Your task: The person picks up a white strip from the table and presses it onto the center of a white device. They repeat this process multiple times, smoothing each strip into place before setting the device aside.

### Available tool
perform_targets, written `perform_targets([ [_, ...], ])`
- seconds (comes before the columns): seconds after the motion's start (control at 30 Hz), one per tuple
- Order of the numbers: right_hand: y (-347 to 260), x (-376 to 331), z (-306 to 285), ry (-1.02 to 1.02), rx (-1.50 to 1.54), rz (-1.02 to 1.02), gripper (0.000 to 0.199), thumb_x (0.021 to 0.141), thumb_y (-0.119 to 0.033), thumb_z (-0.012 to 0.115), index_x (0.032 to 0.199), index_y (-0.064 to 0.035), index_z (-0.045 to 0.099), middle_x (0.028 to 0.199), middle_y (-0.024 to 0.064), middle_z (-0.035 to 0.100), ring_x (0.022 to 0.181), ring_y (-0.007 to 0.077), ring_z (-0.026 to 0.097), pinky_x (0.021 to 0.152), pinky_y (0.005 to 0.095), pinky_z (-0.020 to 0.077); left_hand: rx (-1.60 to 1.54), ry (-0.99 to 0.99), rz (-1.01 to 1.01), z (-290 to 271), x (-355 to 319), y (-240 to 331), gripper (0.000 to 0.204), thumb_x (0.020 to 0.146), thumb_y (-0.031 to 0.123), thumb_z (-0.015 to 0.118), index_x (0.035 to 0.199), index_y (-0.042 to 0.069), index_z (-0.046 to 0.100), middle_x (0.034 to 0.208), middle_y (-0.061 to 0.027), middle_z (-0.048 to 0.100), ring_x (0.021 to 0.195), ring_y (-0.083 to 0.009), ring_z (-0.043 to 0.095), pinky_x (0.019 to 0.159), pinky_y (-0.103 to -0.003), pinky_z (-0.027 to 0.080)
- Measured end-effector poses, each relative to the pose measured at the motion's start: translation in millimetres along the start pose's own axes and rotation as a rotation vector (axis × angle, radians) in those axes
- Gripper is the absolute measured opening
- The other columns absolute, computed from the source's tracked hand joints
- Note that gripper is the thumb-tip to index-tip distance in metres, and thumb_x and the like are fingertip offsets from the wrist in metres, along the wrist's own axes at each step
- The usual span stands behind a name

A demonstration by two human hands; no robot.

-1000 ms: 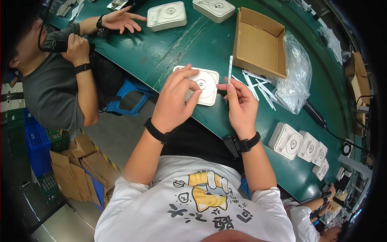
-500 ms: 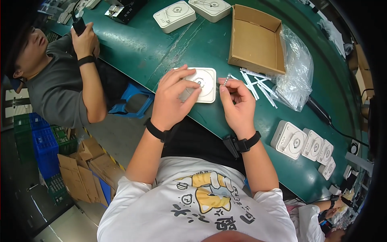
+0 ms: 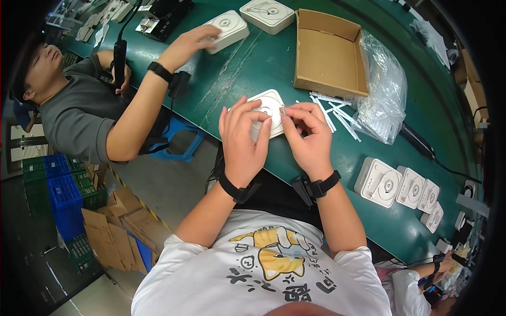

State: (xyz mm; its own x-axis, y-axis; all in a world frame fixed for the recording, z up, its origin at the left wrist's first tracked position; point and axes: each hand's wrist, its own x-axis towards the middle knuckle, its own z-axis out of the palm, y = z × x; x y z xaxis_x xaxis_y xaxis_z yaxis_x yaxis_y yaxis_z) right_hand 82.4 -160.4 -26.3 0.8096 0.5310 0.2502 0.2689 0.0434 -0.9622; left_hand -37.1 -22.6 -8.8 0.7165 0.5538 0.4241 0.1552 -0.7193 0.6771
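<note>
White square unit (image 3: 270, 108) lies flat on the green table (image 3: 247, 68), near its front edge, mostly covered by both hands. 1 second ago the right hand held a thin white strip upright beside the unit; half a second ago that strip had come down to the unit's top. Now no strip stands up, and the 2 hands have closed in over the same spot.

Left hand (image 3: 243, 138) rests on the unit's near left side, fingers spread and laid flat on the casing, pinning it rather than gripping it. Right hand (image 3: 308, 136) is curled, with thumb and forefinger pinched together at the unit's right edge on something small; it is too small to tell whether that is the strip's end. My reading is that the strip is being fixed or fed onto the unit, and that the work has passed from picking up to fine placing.

Just right of the hands lie more loose white strips (image 3: 337, 113), fanned on the table, beside a clear plastic bag (image 3: 385, 95). Further right, a row of 4 similar white units (image 3: 403, 187) stands on edge along the table rim. Beyond the strips sits an open cardboard box (image 3: 329, 55).

Far left, a co-worker in a grey shirt has shifted too: their hand (image 3: 190, 42) now stretches out onto another white unit (image 3: 227, 29), and 1 more unit (image 3: 268, 13) lies just past that.
</note>
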Motion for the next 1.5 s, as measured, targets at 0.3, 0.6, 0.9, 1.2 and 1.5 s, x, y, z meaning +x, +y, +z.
perform_targets([
  [0.3, -4.1, 2.1, 0.7, 0.052, 0.108, 0.19, 0.016, 0.107, -0.004, 0.088, 0.123, -0.0038, 0.088, 0.113, -0.0003, 0.078, 0.087, 0.0024, 0.063, 0.075, 0.0208, 0.0495, -0.266, -0.246, -0.005, -29.9, 39.7, -16.9, 0.015, 0.095, 0.01, 0.096, 0.109, 0.009, 0.09, 0.149, -0.0159, 0.078, 0.141, -0.0373, 0.075, 0.124, -0.048, 0.053],
  [0.6, -10.9, 3.8, -0.4, 0.062, 0.086, 0.138, 0.009, 0.108, -0.004, 0.086, 0.117, -0.0025, 0.085, 0.103, -0.0053, 0.075, 0.082, 0.0001, 0.057, 0.073, 0.0182, 0.0469, -0.072, -0.163, 0.043, -17.2, 29.4, -1.7, 0.017, 0.092, 0.009, 0.097, 0.108, 0.007, 0.091, 0.146, -0.0178, 0.078, 0.135, -0.0373, 0.076, 0.114, -0.046, 0.06],
  [0.9, -1.7, 4.7, -3.9, 0.071, 0.355, 0.25, 0.022, 0.108, 0.003, 0.084, 0.128, 0.001, 0.076, 0.118, 0.0007, 0.077, 0.094, 0.0016, 0.066, 0.08, 0.0175, 0.0531, -0.092, -0.058, 0.048, -0.1, 27.6, 6.9, 0.017, 0.09, 0.009, 0.095, 0.106, 0.011, 0.091, 0.145, -0.0141, 0.08, 0.13, -0.0382, 0.074, 0.109, -0.048, 0.06],
  [1.2, 1.3, 9.8, -11.8, 0.048, 0.487, 0.295, 0.025, 0.109, 0.003, 0.081, 0.133, 0.0001, 0.074, 0.119, 0.0028, 0.079, 0.097, 0.0057, 0.072, 0.088, 0.0222, 0.058, -0.115, -0.146, 0.172, -1.6, 36.7, -5.4, 0.019, 0.089, 0.007, 0.097, 0.106, 0.011, 0.092, 0.149, -0.0116, 0.081, 0.138, -0.0369, 0.074, 0.116, -0.047, 0.059],
  [1.5, -7.6, 9.8, -17.8, -0.024, 0.476, 0.346, 0.023, 0.107, 0.003, 0.083, 0.128, -0.0018, 0.076, 0.112, 0.0017, 0.079, 0.096, 0.0062, 0.071, 0.087, 0.0241, 0.0571, -0.114, -0.036, 0.192, 5.2, 28.5, 4.1, 0.021, 0.082, 0.009, 0.1, 0.099, 0.013, 0.089, 0.139, -0.0066, 0.084, 0.133, -0.0356, 0.076, 0.11, -0.047, 0.062],
])
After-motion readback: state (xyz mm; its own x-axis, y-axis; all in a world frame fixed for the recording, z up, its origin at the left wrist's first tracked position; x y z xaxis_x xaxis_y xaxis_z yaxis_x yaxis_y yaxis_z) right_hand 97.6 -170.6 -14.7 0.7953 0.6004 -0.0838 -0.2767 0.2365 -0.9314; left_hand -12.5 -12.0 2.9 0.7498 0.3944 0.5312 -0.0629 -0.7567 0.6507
